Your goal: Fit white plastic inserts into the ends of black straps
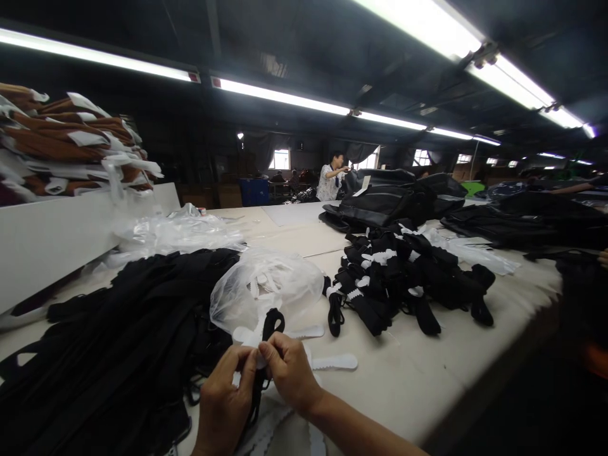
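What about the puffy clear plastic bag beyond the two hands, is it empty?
No, flat white plastic strips show inside the clear plastic bag beyond the left hand and the right hand.

Held strap (274,318): solid black. Tabs (337,362): plain white. Strap heap (156,316): uniform black. Bundles (368,310): black, crossed with white. Polybag (299,272): colourless, milky at creases. Table (475,342): cream. Stack (71,149): rust-brown and white, layered. Bin (254,191): blue. Co-worker's shirt (327,183): pale, darker mottled print. Ceiling lights (285,95): white.
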The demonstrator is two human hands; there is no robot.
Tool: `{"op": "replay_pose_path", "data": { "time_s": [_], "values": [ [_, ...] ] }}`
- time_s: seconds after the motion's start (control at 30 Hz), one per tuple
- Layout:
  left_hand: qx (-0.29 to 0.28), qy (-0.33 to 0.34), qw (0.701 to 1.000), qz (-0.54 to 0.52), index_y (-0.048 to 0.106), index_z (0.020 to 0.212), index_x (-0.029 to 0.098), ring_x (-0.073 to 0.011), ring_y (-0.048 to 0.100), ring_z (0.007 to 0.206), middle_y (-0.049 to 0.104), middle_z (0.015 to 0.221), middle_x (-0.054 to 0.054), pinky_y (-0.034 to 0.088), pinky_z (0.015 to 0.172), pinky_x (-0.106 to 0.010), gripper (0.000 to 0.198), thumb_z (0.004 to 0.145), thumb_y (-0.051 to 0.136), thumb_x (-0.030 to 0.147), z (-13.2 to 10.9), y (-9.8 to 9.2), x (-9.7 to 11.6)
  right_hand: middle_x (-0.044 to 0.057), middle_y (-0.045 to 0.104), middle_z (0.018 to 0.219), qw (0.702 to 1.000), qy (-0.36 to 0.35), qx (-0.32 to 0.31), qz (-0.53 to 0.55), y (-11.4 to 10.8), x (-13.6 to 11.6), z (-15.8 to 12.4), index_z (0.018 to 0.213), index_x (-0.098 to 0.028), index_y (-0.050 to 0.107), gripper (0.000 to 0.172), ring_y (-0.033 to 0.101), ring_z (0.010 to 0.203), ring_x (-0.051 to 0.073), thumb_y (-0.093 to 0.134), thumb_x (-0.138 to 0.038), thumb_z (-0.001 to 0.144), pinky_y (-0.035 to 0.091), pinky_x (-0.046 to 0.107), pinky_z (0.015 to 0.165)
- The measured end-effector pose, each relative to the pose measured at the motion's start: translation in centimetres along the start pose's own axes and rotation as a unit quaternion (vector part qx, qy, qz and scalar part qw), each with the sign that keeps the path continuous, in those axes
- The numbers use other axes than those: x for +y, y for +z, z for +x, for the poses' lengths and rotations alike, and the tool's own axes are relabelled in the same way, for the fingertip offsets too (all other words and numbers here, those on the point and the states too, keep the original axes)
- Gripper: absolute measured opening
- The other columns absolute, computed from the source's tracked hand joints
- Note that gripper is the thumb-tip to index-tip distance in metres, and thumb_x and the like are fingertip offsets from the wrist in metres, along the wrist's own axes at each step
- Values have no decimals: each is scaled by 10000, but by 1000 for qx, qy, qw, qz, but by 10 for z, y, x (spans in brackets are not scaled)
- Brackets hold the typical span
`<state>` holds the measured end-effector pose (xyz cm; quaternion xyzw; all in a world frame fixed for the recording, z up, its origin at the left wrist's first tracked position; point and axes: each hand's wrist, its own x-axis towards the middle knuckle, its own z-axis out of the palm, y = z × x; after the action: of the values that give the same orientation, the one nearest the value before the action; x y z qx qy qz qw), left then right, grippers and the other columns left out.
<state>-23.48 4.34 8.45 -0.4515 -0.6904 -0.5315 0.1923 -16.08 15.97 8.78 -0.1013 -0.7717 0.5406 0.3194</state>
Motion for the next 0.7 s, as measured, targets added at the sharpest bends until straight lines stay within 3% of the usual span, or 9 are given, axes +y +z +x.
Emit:
{"op": "replay_pose_path", "data": {
  "time_s": [0.13,0.23,0.33,0.5,0.7],
  "values": [
    [4,-123,991,-61,652,791,213,-161,612,625,653,696,-1,473,613,-228,254,869,610,452,7,-6,9,-15,499,576,988,-99,41,-115,-2,2,1,658,-185,484,357,436,537,103,500,-400,943,274,237,550],
    [18,-215,969,-116,654,790,204,-146,570,570,620,618,9,450,539,-204,344,805,657,548,10,-13,11,-13,489,581,982,-127,47,-133,-1,6,4,648,-185,464,356,432,541,105,494,-384,941,263,247,563],
    [46,-287,930,-224,658,804,183,-119,549,596,616,621,11,445,556,-163,363,740,752,528,12,-18,13,-21,463,574,988,-109,38,-105,2,7,6,641,-186,454,383,420,542,105,485,-420,943,276,240,561],
    [26,-385,795,-469,620,771,145,-67,463,545,561,607,19,394,502,-129,376,656,863,409,16,-15,18,-31,445,588,998,-56,6,-29,2,7,6,654,-184,483,408,403,574,111,507,-482,933,305,236,573],
    [12,-408,751,-519,583,714,122,-51,432,551,511,636,16,423,513,-136,425,624,888,404,16,-2,9,-34,433,625,998,17,7,57,-5,19,17,684,-182,496,440,391,608,121,567,-569,880,339,241,578]
  ]
}}
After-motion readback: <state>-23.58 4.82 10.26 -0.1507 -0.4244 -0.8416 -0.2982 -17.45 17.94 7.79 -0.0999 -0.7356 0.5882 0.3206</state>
